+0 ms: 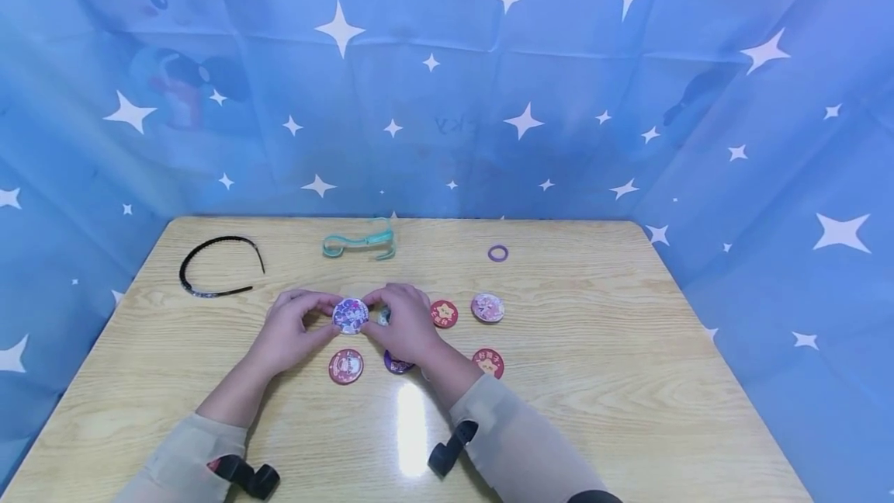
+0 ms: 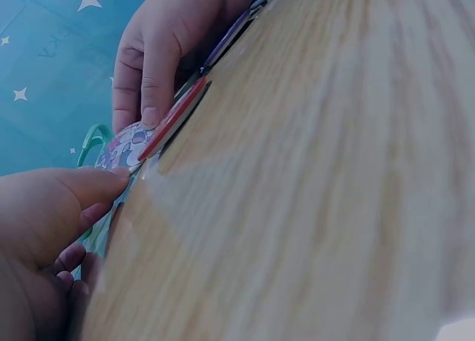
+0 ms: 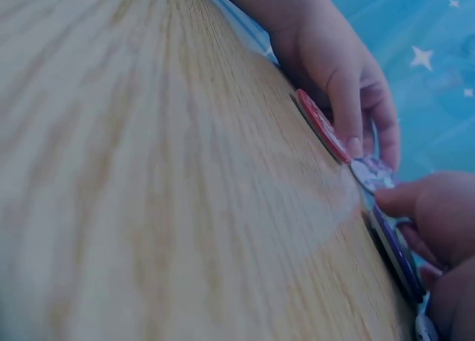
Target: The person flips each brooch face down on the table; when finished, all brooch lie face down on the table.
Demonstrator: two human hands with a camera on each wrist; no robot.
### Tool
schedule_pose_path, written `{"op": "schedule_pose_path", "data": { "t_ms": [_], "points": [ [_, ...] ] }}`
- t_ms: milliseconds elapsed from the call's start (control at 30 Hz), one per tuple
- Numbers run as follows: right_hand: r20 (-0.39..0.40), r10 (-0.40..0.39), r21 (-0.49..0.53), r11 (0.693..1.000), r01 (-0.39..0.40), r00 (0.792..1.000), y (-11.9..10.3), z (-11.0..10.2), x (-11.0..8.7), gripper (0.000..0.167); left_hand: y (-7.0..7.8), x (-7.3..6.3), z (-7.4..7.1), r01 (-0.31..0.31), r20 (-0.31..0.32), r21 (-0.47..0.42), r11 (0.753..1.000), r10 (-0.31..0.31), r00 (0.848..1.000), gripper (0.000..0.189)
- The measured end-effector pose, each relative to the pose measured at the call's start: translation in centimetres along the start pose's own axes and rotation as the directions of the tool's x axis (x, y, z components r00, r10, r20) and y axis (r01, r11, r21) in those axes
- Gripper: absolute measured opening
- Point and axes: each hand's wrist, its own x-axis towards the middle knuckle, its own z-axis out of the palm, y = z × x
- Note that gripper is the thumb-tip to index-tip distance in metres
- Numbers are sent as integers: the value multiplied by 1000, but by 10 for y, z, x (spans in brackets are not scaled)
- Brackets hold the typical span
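Observation:
A round purple-and-white pin badge (image 1: 350,316) with a printed cartoon design is pinched at its edges between both hands. My left hand (image 1: 296,330) grips its left side with thumb and fingers, and my right hand (image 1: 407,326) does the same on the right. Just below it, a red badge (image 1: 345,366) lies face up on the wooden table (image 1: 321,441). Partly covered by the right hand are a dark purple badge (image 1: 396,365) and another badge (image 1: 383,316). In the left wrist view, the held badge (image 2: 128,146) shows behind the red one.
Right of the hands lie a red star badge (image 1: 444,314), a pink badge (image 1: 487,307) and a second red star badge (image 1: 489,363). Farther back are a black headband (image 1: 202,247), a teal strap-like item (image 1: 359,241) and a purple ring (image 1: 498,253). A blue starry curtain (image 1: 447,99) hangs behind.

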Motion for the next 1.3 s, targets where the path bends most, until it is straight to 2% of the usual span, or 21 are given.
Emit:
{"op": "schedule_pose_path", "data": {
  "t_ms": [300,533,700,1033,1300],
  "points": [
    [-21,-8,36,999,9,1000,1,-2,-1,30,3,1,1,0,-36,-29,1000,-1,999,34],
    [-29,18,116,993,-14,999,2,0,1,26,1,0,2,-41,-70,-43,998,38,997,28],
    [-44,10,149,989,-3,999,4,1,2,24,0,0,2,-23,-77,-56,998,18,997,23],
    [-84,-85,159,982,97,993,3,-1,1,27,0,-1,2,15,-92,-57,998,-21,996,21],
    [-106,-72,183,979,91,992,4,1,0,21,2,-1,2,16,-91,-52,999,-21,996,18]
  ]
}}
